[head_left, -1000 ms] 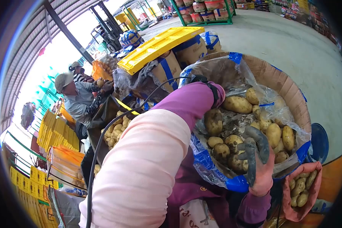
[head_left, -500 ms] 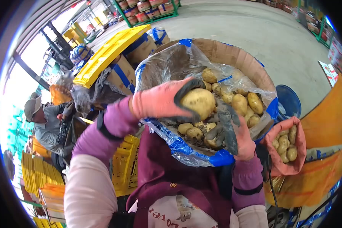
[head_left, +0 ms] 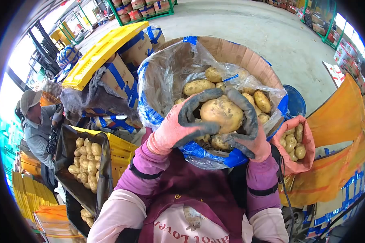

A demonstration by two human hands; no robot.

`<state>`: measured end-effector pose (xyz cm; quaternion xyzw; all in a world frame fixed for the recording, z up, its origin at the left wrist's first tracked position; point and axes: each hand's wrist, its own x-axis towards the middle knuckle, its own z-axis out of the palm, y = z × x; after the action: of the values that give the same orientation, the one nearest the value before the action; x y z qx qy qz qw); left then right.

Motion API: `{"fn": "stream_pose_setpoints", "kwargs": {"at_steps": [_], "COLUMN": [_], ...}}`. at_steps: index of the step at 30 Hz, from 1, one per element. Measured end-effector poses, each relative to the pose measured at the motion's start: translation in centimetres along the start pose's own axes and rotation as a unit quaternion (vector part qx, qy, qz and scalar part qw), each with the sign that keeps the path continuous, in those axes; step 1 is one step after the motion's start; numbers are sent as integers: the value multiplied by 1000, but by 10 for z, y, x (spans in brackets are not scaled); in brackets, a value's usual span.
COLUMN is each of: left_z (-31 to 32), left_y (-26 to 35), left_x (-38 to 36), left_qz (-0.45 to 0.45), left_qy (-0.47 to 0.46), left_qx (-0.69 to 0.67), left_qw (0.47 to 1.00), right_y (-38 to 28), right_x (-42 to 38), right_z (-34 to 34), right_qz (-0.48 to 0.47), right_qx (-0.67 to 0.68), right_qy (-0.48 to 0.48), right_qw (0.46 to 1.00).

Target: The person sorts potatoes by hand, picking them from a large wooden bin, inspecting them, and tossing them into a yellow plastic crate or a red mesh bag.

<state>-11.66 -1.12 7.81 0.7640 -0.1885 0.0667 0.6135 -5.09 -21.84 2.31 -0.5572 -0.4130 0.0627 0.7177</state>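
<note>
A large, dirt-smudged potato [head_left: 222,115] is cupped between my two gloved hands, over a round cardboard bin lined with clear plastic [head_left: 158,75]. On its left side my left hand [head_left: 183,121], in a coral glove with a dark grey palm, curls round it with thumb and fingers. My right hand [head_left: 251,131], gloved alike, wraps its right side. Behind and below the hands lie several more potatoes, among them an oval potato [head_left: 198,86] and a yellowish potato [head_left: 262,102]. My hands partly cover the potatoes at the near side of the bin.
Left of me stands a dark-lined yellow crate [head_left: 119,156] of potatoes, with a person in a cap [head_left: 38,129] beyond it. A coral sack [head_left: 308,158] with potatoes and a blue bucket [head_left: 295,101] stand right. Taped cartons [head_left: 121,79] carry a yellow plastic crate [head_left: 103,54].
My left hand has moved right and closer to me with the large potato, and my right hand has closed round its other side. The view has shifted, bringing the potato-filled crate at left into sight.
</note>
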Motion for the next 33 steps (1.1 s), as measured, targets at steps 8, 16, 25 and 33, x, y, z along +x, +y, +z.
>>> {"fn": "stream_pose_setpoints", "kwargs": {"at_steps": [8, 16, 25, 33], "left_z": [2, 0, 3, 0], "left_y": [-14, -2, 1, -14], "left_x": [0, 0, 1, 0], "left_qz": [-97, -117, -144, -60], "left_qy": [26, 93, 117, 86], "left_qx": [-134, -170, -164, -40], "left_qw": [986, 974, 969, 994], "right_y": [-10, -15, 1, 4], "right_x": [4, 1, -8, -11], "right_z": [10, 13, 1, 2], "right_qz": [-44, 109, 97, 76], "right_qx": [-179, -12, -148, -146], "right_qy": [12, 138, 119, 153], "right_qw": [983, 984, 977, 975]}}
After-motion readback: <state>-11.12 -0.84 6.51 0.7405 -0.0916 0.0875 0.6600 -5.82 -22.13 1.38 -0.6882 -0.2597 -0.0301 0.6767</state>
